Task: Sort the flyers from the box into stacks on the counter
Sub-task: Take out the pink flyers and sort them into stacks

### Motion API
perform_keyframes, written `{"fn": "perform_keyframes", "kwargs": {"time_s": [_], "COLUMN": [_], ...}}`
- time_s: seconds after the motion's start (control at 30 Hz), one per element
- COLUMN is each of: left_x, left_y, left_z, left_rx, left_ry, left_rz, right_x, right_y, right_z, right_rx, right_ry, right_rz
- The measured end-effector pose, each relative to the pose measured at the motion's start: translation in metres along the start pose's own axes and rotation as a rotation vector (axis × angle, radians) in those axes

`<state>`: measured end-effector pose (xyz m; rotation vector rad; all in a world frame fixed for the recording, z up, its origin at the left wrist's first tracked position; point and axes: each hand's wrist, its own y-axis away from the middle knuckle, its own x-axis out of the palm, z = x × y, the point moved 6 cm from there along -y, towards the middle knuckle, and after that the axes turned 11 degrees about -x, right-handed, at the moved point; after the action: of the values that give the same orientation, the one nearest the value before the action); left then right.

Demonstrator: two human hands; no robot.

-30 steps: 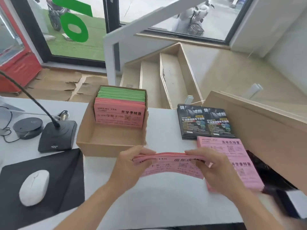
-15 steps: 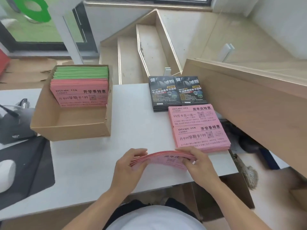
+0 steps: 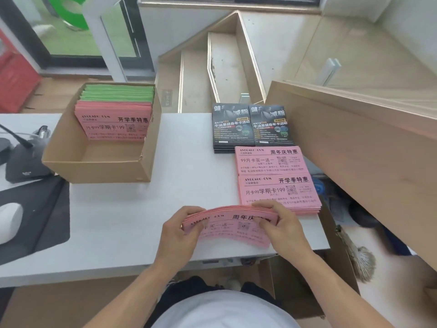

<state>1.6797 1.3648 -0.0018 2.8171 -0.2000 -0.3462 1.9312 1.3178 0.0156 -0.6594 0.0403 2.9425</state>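
Head view: left hand (image 3: 179, 229) and right hand (image 3: 281, 224) pinch a bowed pink bundle (image 3: 230, 227) over the counter (image 3: 146, 216). Black stack (image 3: 250, 125) and pink stacks (image 3: 275, 178) laid out; box (image 3: 94, 159) holds pink and green flyers (image 3: 117, 93). Roughly midway.

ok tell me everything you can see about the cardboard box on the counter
The cardboard box is plain brown, open-topped, and sits on the white counter left of the hands, untouched. Its far half holds flyers standing on edge: pink flyers in front with black print facing the camera, green flyers behind. The near half shows bare cardboard floor. A dark microphone base stands beside its left wall.
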Motion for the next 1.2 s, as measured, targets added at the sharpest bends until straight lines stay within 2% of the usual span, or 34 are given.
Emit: {"fn": "perform_keyframes", "kwargs": {"time_s": [0.13,0.23,0.33,0.47,0.7,0.8,0.87,0.93,1.0,1.1,1.2], "left_x": [0.025,0.056,0.084,0.112,0.118,0.114,0.122,0.135,0.144,0.152,0.154], "left_y": [-0.002,-0.001,-0.001,-0.007,-0.010,0.000,0.011,0.024,0.031,0.030,0.029], "left_z": [-0.003,0.003,0.007,0.007,0.006,0.009,0.013,0.017,0.022,0.024,0.024], "left_rx": [-0.075,-0.102,-0.099,-0.157,-0.167,-0.022,0.086,0.173,0.219,0.247,0.219], "left_ry": [0.012,-0.101,-0.207,-0.263,-0.320,-0.444,-0.536,-0.638,-0.677,-0.607,-0.569], "left_rz": [0.074,0.172,0.222,0.198,0.033,-0.011,0.115,0.268,0.277,0.200,0.204], "right_x": [-0.028,-0.048,-0.075,-0.095,-0.088,-0.091,-0.090,-0.080,-0.072,-0.072,-0.079], "right_y": [0.003,0.017,0.035,0.047,0.043,0.048,0.054,0.064,0.072,0.074,0.067], "right_z": [-0.011,-0.028,-0.050,-0.067,-0.070,-0.067,-0.065,-0.067,-0.070,-0.077,-0.085], "right_rx": [0.081,0.136,0.230,0.314,0.205,0.164,0.169,0.202,0.189,0.152,0.162], "right_ry": [-0.079,-0.001,0.062,0.160,0.204,0.491,0.532,0.492,0.574,0.671,0.648], "right_rz": [-0.078,-0.061,-0.140,-0.230,-0.361,-0.307,-0.166,0.045,0.169,0.139,0.073]}}
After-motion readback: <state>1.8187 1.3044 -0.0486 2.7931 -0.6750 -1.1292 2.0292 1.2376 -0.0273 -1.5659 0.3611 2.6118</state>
